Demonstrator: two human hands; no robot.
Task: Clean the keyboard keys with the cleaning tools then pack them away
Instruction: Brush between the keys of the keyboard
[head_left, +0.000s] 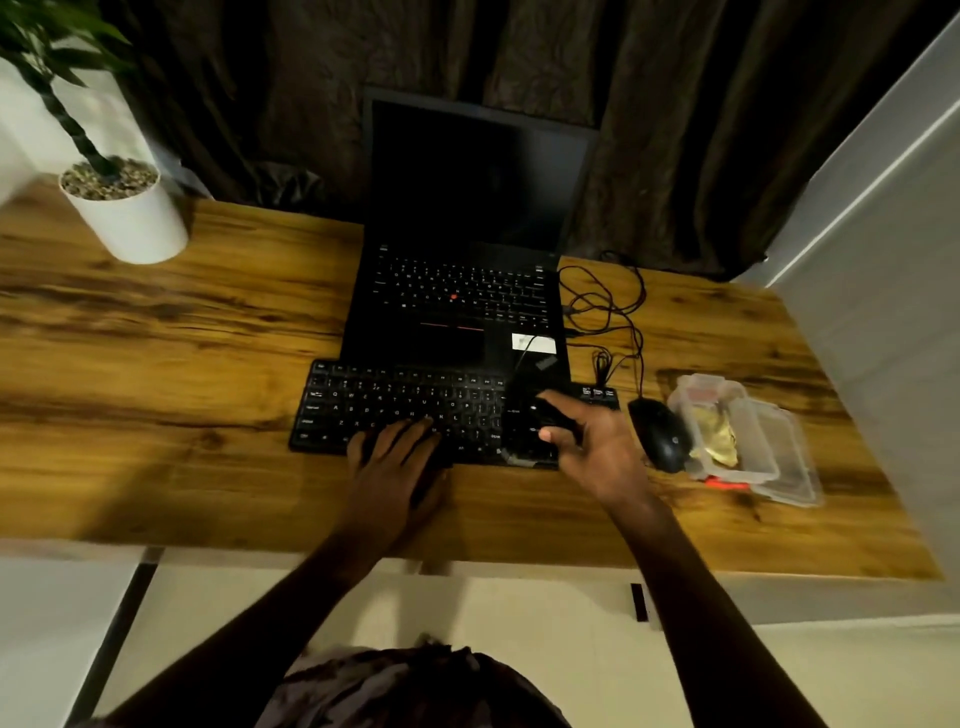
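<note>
Black keyboard (395, 402) is laid on the wooden bench (156, 364), at 6 o'clock of the open laptop (457, 312), its far edge met by the laptop's front edge. Left hand (400, 460) is pressed flat on the keyboard's lower middle keys, fingers straight and slightly spread, nothing held. Right hand (597, 441) is held over the keyboard's right end, at 3 o'clock of the left hand, with thumb and fingers curled round a dark tool (537, 415). The tool's shape is lost against the black keys, and whether it touches them cannot be told. A black mouse (660, 434) is set at 3 o'clock of the right hand, just beside the keyboard's end. A clear plastic box (779, 457) is placed right against the mouse at its 3 o'clock, and a yellow cloth (719, 434) is seen inside. A small orange item (727, 484), blurred, is seen at the box's 7 o'clock edge. Black cables (608, 306) are tangled at 3 o'clock of the laptop. A white plant pot (130, 223) is stood at the bench's 10 o'clock corner.
</note>
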